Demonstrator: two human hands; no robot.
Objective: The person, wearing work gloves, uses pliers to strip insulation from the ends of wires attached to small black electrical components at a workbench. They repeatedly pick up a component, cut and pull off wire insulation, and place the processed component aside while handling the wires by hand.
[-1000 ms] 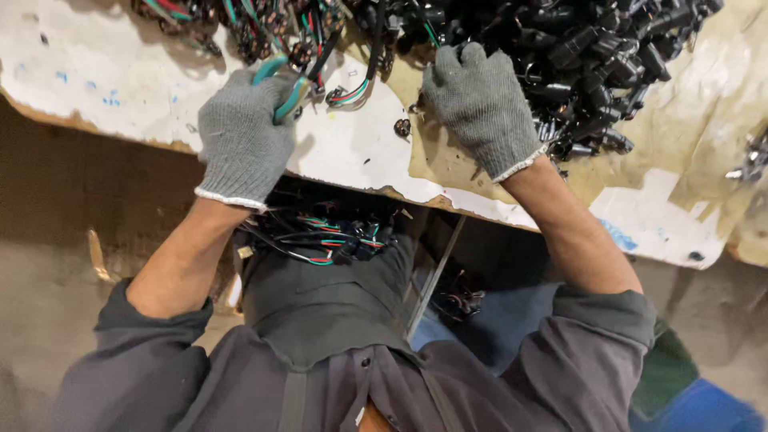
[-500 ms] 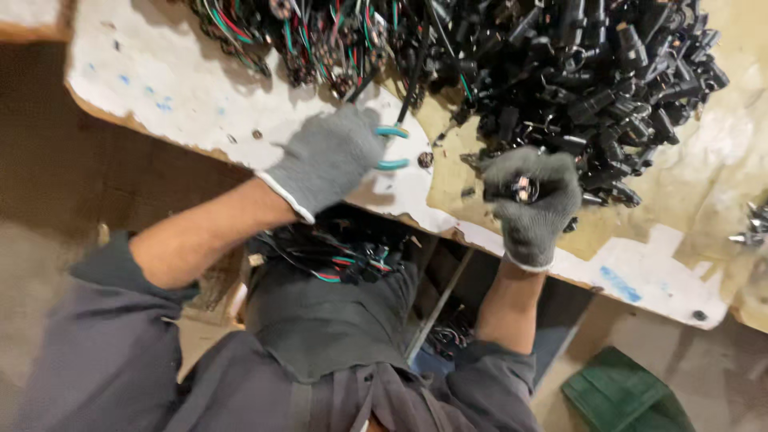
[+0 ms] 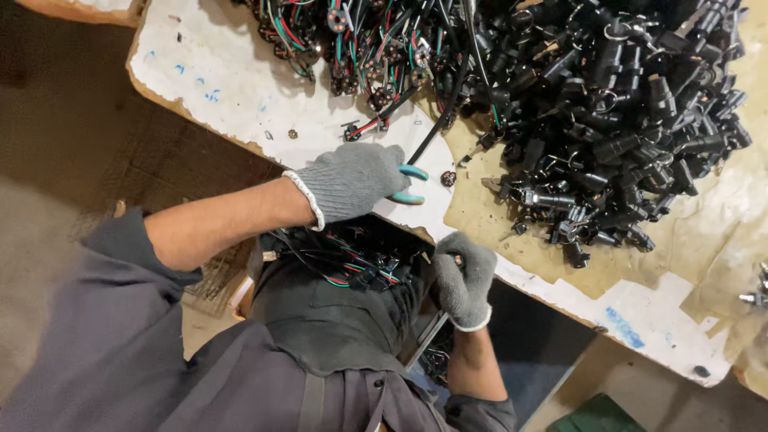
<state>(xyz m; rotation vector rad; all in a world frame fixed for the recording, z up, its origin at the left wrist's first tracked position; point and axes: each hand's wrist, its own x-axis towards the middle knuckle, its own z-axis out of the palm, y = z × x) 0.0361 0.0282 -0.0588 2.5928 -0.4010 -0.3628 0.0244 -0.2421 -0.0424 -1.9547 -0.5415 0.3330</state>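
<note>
My left hand [image 3: 352, 181], in a grey knit glove, rests on the white tabletop [image 3: 240, 88] and grips teal-handled pliers [image 3: 410, 184] that stick out to the right of the fingers. A black cable [image 3: 436, 132] runs up from the pliers to the pile. My right hand [image 3: 464, 276], also gloved, is closed around a small black part below the table's front edge, over my lap. A bundle of cut wired parts [image 3: 352, 260] with red, green and black leads lies on my apron.
A large heap of black connectors [image 3: 616, 104] covers the brown cardboard [image 3: 680, 232] at the right. A heap of wired parts [image 3: 360, 40] lies at the top middle. A green object [image 3: 600, 416] sits on the floor at the bottom right.
My right hand came down off the table to my lap with a small part. My left hand slid right with the pliers. The view shifted down and left.
</note>
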